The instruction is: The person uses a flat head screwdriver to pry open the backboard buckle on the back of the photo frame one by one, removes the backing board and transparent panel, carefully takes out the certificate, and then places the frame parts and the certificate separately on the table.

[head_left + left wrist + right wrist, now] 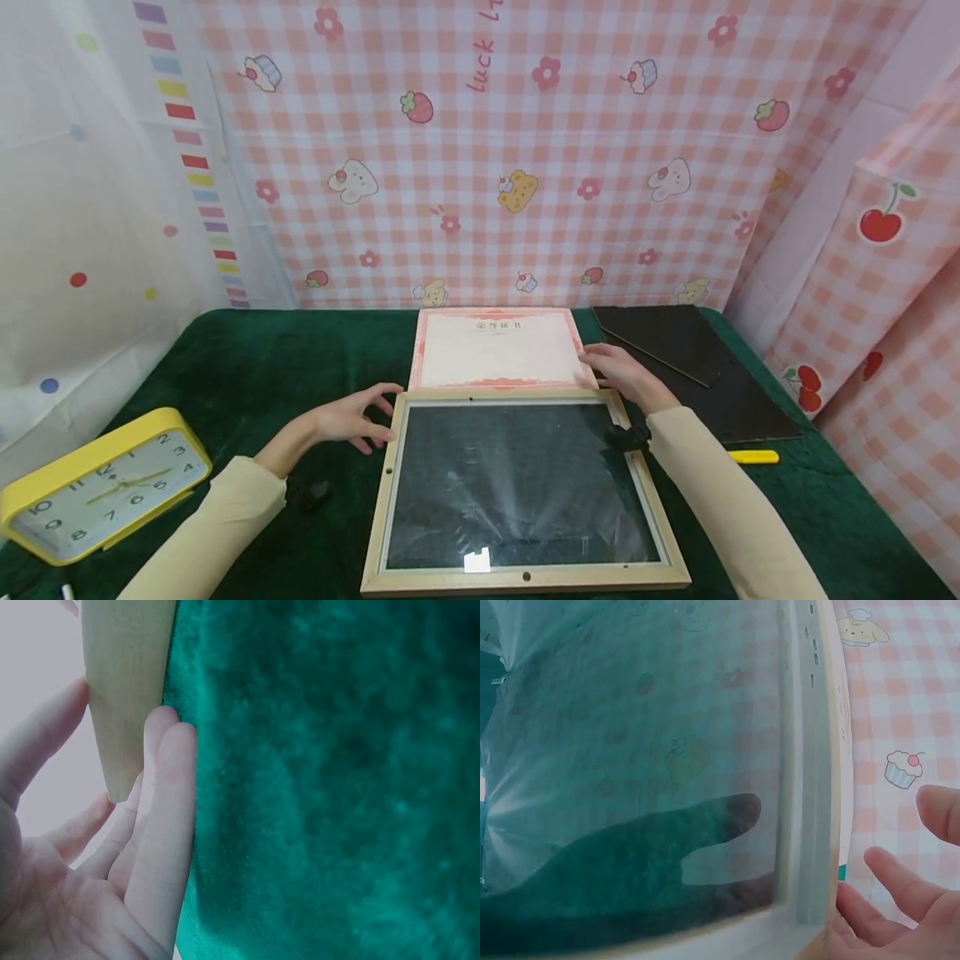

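A light wooden picture frame (527, 577) lies on the dark green cloth, its clear pane (517, 483) showing the green beneath and reflections. Behind its far edge is a pink-bordered certificate sheet (498, 350), printed upside down from here. My left hand (345, 419) is at the frame's far left corner; in the left wrist view the thumb (56, 724) and fingertips touch the wood, the fingers fairly straight. At the far right corner, my right hand (626, 375) reaches beside the sheet's right edge. The right wrist view shows its fingers (900, 881) spread, with some partly hidden behind the frame.
Dark backing boards (738, 404) lie at the back right, one overlapping the other. A yellow-handled tool (753, 457) sits partly hidden by the right sleeve. On the left stands a yellow clock (112, 487). A pink checked curtain (480, 242) hangs behind the green-covered table (300, 350).
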The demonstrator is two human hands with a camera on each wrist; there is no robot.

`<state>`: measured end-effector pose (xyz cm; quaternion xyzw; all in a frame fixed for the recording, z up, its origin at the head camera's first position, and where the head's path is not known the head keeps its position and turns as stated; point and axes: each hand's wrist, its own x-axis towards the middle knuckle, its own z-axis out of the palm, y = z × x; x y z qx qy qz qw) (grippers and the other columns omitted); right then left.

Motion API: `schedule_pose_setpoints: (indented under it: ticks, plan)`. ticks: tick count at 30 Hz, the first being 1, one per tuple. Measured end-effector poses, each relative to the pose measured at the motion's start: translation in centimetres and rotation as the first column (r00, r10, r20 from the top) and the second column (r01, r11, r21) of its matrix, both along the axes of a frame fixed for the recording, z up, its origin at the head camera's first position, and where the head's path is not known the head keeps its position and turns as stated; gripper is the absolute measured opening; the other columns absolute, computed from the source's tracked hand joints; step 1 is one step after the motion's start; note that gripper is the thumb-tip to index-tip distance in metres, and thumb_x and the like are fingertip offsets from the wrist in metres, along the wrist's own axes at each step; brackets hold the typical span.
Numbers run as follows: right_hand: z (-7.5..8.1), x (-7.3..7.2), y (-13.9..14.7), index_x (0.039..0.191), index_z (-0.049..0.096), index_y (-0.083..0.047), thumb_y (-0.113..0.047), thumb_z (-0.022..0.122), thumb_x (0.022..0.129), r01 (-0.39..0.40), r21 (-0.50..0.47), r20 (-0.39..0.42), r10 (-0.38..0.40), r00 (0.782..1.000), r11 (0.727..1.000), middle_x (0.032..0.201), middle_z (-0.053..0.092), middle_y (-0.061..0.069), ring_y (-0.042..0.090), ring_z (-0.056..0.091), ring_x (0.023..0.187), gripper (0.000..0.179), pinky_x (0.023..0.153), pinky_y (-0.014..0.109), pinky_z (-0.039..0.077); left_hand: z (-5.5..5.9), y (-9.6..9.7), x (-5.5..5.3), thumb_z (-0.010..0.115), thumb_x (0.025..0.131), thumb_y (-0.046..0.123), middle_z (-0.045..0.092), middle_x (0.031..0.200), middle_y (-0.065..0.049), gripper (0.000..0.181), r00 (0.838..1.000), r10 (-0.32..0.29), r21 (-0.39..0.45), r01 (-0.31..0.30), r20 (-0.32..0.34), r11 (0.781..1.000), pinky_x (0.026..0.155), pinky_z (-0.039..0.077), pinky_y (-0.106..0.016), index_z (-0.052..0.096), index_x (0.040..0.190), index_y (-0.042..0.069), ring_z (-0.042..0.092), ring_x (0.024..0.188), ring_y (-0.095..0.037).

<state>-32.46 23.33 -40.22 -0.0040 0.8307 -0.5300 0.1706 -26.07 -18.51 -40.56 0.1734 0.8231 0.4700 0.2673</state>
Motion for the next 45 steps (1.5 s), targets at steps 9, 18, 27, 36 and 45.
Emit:
schedule_pose_setpoints:
  ticks: [9,18,27,36,45]
  plan:
    - [1.0,2.0,-0.9,0.128,0.039,0.002,-0.027,0.05,0.09,-0.002,0.199,-0.286,0.06,0.956,0.98,0.13,0.036,0.022,0.036,0.028,0.121,0.049,0.094,0.05,0.026,0.0,0.0,0.0,0.067,0.08,0.021,0.035,0.116,-0.019,0.074,1.0,-0.001,0.007,0.001,0.003,1.0,0.065,0.049,-0.041,0.02,0.135,0.008,0.056,0.078,-0.025]
    - [1.5,7.0,-5.5,0.115,0.054,-0.004,-0.024,0.057,0.087,-0.43,0.279,-0.444,0.512,0.735,0.859,0.113,0.053,0.01,0.022,0.048,0.105,0.035,0.085,0.041,0.04,0.1,-0.2,0.0,0.066,0.081,0.019,0.035,0.116,-0.02,0.073,1.0,-0.008,0.012,0.008,-0.01,1.0,0.064,0.049,-0.041,0.019,0.135,0.006,0.056,0.077,-0.025]
    - [1.9,12.0,-11.3,0.111,0.056,-0.004,-0.023,0.059,0.086,-0.837,0.245,-0.304,0.859,0.413,0.489,0.086,0.059,-0.005,0.002,0.054,0.075,0.032,0.068,0.021,0.047,0.1,-0.1,0.4,0.064,0.082,0.017,0.036,0.117,-0.021,0.073,1.0,-0.004,0.029,0.005,-0.022,1.0,0.064,0.049,-0.042,0.018,0.137,0.006,0.055,0.078,-0.026]
    - [1.9,14.4,-15.3,0.111,0.055,-0.006,-0.016,0.059,0.086,-0.918,0.342,-0.161,0.975,0.152,0.199,0.077,0.056,-0.009,-0.007,0.05,0.063,0.028,0.061,0.012,0.043,0.1,-0.1,0.4,0.064,0.082,0.017,0.036,0.117,-0.021,0.073,1.0,-0.001,0.018,0.002,-0.03,1.0,0.065,0.049,-0.042,0.018,0.138,0.005,0.055,0.078,-0.026]
    - [2.4,16.4,-17.4,0.103,0.053,-0.017,-0.023,0.065,0.081,-0.827,0.551,-0.004,0.991,0.13,0.111,0.066,0.049,-0.011,-0.004,0.045,0.054,0.026,0.051,0.01,0.036,0.0,0.2,1.0,0.065,0.081,0.016,0.039,0.115,-0.021,0.077,0.996,0.059,0.003,-0.059,-0.067,0.998,0.063,0.049,-0.04,0.015,0.138,0.002,0.056,0.076,-0.023]
